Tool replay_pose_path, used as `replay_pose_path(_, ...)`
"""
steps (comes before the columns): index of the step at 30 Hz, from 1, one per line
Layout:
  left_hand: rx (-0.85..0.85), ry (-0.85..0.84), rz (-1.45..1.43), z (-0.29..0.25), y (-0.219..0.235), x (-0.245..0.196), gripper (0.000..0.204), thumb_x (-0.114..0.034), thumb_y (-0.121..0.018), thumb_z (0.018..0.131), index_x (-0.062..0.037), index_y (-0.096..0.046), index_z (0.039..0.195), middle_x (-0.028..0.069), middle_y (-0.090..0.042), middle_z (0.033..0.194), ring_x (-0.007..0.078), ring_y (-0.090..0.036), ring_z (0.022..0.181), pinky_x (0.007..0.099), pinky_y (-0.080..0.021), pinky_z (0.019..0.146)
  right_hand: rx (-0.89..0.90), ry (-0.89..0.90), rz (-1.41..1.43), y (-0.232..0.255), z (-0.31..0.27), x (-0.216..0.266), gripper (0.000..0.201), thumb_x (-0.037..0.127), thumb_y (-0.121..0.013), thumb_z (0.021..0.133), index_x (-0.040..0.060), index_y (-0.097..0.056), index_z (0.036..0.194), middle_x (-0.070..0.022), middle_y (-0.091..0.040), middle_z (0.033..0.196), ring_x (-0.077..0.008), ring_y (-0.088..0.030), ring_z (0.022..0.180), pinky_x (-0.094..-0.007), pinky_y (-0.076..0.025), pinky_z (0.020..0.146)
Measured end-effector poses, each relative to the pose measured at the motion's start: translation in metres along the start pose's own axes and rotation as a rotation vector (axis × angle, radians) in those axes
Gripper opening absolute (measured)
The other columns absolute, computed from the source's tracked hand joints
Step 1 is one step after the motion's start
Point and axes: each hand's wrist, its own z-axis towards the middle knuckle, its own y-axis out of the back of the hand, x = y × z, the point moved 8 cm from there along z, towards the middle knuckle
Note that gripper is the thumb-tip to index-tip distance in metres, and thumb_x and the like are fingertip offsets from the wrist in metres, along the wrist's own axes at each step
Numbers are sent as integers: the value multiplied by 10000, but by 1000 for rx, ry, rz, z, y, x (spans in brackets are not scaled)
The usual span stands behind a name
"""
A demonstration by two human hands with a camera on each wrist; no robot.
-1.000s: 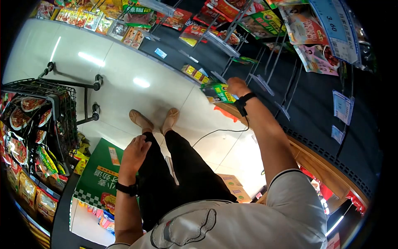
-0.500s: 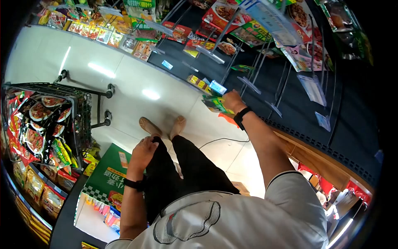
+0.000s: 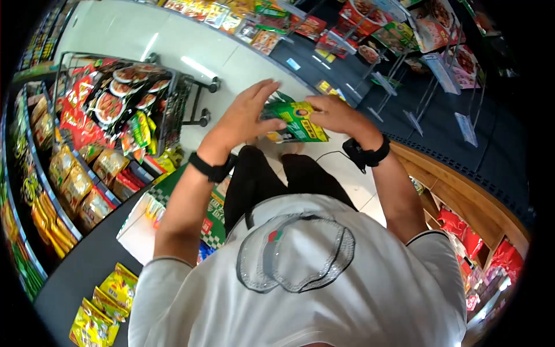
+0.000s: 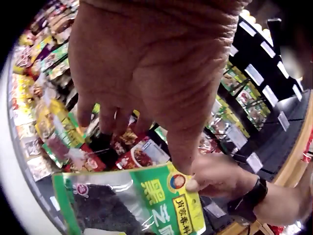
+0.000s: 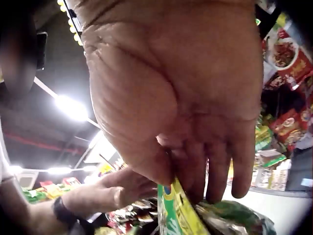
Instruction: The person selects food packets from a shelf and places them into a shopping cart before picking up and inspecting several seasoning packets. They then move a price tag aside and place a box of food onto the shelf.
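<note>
My right hand [image 3: 342, 117] pinches one end of a green and yellow bag of black sesame [image 3: 299, 128] between thumb and fingers. Dark contents show through the clear window of the bag [image 4: 105, 203] in the left wrist view. At the bag's other end is my left hand [image 3: 241, 118], fingers extended and thumb overlapping the bag in the head view. The right wrist view has the bag [image 5: 172, 210] nearly edge-on, below the right thumb.
A wire shopping cart [image 3: 184, 95] loaded with food packets stands to the left. Dark shelving [image 3: 491, 121] with hooks, price tags and hanging packets curves along the right. Yellow packets [image 3: 107, 306] lie on a dark surface at lower left, near a green display box [image 3: 217, 214].
The right hand has drawn the sesame bag away from the shelf to in front of the body. My left hand has risen from beside the leg to the bag. The view has turned.
</note>
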Motion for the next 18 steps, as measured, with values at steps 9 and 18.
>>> replay_pose_path(9, 218, 313, -559, 8, 69, 0, 360, -343, -603, 1004, -22, -679, 1149, -41, -650, 942, 31, -534, 887, 211, -458, 786, -112, 89, 712, 47, 13, 107, 280, 176, -576, 896, 2, -652, 1103, 21, -665, 951, -48, -603, 845, -217, -482, 755)
replay_pose_path(18, -100, 163, -544, -11, 122, 20, 312, -291, -539, 1034, 0, -646, 1064, -38, -596, 890, 39, -491, 802, 221, -432, 719, -122, 227, 1285, 39, 56, 114, 364, 357, -529, 1024, 30, -642, 1137, -64, -690, 1027, -119, -667, 930, -266, -533, 862)
